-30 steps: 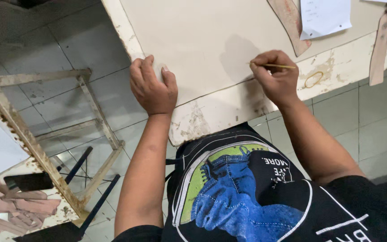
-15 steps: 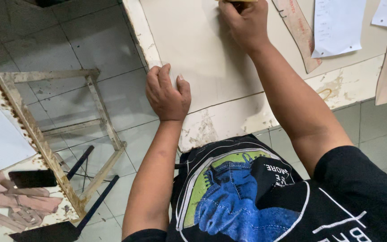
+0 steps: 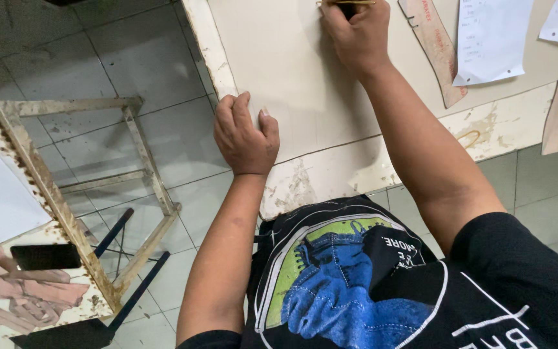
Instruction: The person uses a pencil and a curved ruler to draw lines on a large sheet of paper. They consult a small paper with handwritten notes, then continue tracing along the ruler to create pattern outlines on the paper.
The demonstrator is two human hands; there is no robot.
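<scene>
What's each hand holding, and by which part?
Right hand grips a thin yellow pencil near its middle. Left hand holds nothing, pressing flat on the cream sheet.

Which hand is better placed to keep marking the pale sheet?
Right. The right hand already grips the yellow pencil at the far end of the pale sheet; the left hand lies flat, pinning the near edge.

a worn, chipped pale table (image 3: 330, 178) carried a large cream sheet (image 3: 279, 71), a long tan pattern strip (image 3: 435, 55) and white papers (image 3: 489, 39).
</scene>
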